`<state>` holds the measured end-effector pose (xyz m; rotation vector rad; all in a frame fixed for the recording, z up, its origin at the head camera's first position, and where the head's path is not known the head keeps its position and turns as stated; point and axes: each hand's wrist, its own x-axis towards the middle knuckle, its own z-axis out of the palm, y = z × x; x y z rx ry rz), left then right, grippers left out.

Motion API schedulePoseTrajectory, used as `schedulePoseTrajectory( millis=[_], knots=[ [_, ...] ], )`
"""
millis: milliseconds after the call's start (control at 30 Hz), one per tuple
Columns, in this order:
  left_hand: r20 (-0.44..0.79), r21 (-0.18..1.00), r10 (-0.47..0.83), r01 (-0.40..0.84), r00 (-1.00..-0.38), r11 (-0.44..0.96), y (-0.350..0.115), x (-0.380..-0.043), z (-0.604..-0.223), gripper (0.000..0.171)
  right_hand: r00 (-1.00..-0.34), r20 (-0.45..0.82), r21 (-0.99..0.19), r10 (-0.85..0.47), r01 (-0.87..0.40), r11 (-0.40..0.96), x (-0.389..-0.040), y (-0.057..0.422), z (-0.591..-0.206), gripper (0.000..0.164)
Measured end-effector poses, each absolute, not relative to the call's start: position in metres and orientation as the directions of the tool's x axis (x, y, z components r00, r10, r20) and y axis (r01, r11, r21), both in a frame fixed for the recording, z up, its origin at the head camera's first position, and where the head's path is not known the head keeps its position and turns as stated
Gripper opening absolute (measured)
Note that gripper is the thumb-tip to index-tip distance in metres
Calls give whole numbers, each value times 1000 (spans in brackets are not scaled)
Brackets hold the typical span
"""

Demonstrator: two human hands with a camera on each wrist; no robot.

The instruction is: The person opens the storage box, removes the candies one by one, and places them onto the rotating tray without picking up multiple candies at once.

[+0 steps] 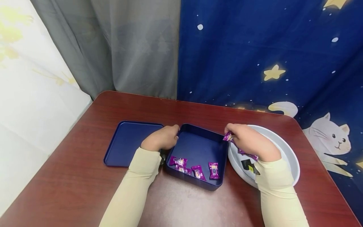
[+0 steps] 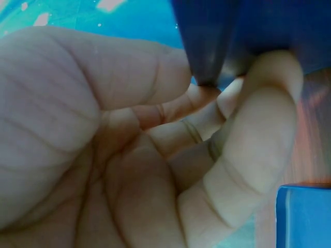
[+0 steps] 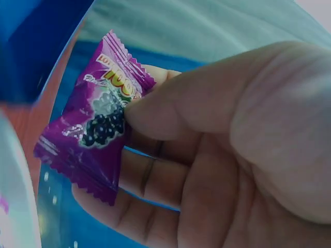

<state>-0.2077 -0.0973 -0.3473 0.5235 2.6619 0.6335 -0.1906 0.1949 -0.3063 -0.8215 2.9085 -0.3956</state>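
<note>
My left hand (image 1: 163, 138) holds the left wall of a dark blue square box (image 1: 195, 143). In the left wrist view the thumb and curled fingers are at the box's corner (image 2: 207, 41). Several purple-wrapped candies (image 1: 214, 170) lie along the box's near side. With thumb and fingers, my right hand (image 1: 250, 142) pinches one purple candy (image 3: 103, 124), its wrapper printed with dark grapes. That hand is over the left part of a round white tray (image 1: 292, 157), close to the box's right corner. More purple wrappers (image 1: 251, 155) show in the tray, partly hidden under the hand.
A flat dark blue lid (image 1: 127, 145) lies left of the box, partly behind my left hand. Everything stands on a reddish-brown table (image 1: 71, 170). Grey and blue curtains (image 1: 227, 63) hang behind its far edge. A black device (image 1: 250, 166) sits at my right wrist.
</note>
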Motion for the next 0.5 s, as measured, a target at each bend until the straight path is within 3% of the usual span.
schedulePoseTrajectory(
  millis=[300,500],
  knots=[
    [-250,488,426,267,-870,831,-97,-208,-347,38,-858,-13,-180,-514,-503,845,-194,237,-316,22],
    [-248,486,426,269,-870,832,-96,-207,-347,38,-881,-28,-193,-472,-458,868,-193,258,-319,21]
  ],
)
